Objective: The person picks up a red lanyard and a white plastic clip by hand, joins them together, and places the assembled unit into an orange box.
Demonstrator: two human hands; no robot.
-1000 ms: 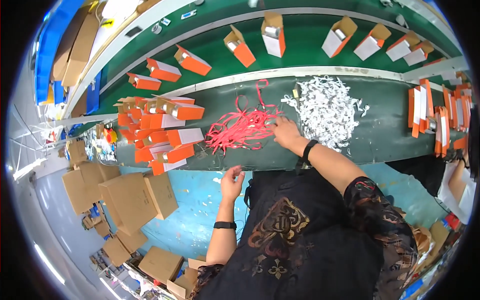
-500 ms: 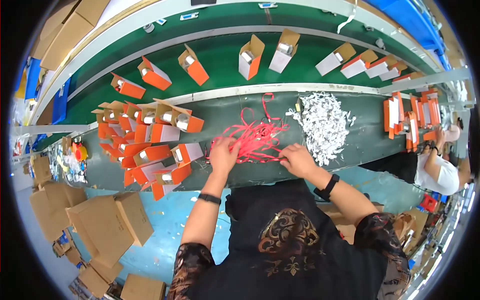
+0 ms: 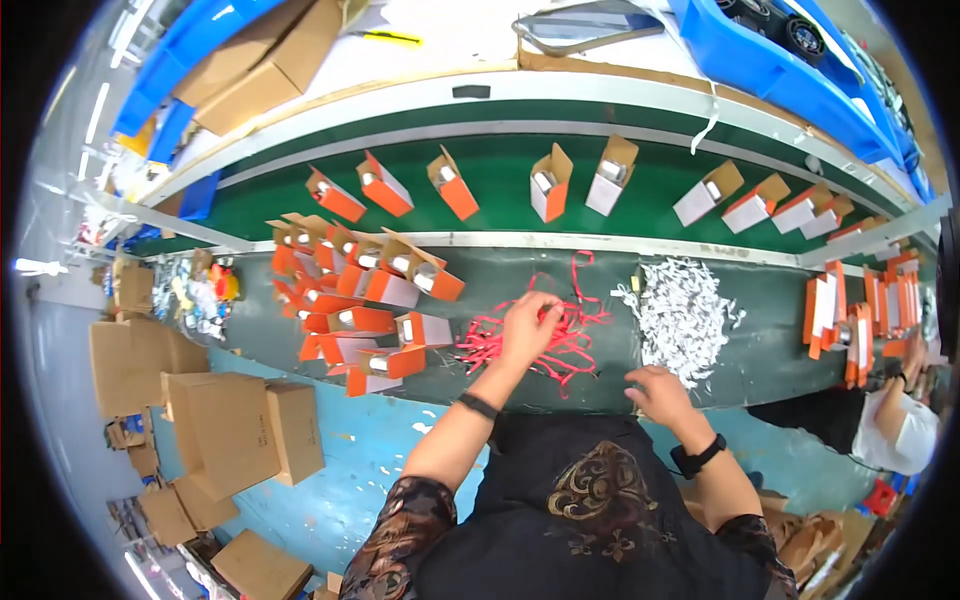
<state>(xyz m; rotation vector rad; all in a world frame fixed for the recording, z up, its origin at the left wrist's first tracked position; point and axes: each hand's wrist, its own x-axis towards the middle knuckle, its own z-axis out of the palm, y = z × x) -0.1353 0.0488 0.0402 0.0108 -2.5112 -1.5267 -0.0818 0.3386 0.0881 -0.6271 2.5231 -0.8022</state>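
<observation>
My left hand is over a tangled heap of thin red straps on the dark bench top. Its fingers are curled together, with a bit of red strap showing between them. My right hand hovers at the bench's front edge, to the right of the straps, its thumb and bent fingers apart and nothing visible between them. Just beyond it spreads a pile of small white tie-like pieces. Left of the straps stand several open orange-and-white boxes with white or clear items inside.
A green conveyor behind the bench carries a row of open boxes. More orange boxes stand at the right, near a co-worker. Large cartons sit on the blue floor at left. A shelf edge runs overhead.
The view has tilted upward, showing more of the shelf. My left hand has moved right over the red straps and curled. My right hand has drawn back from the heap toward the bench edge.
</observation>
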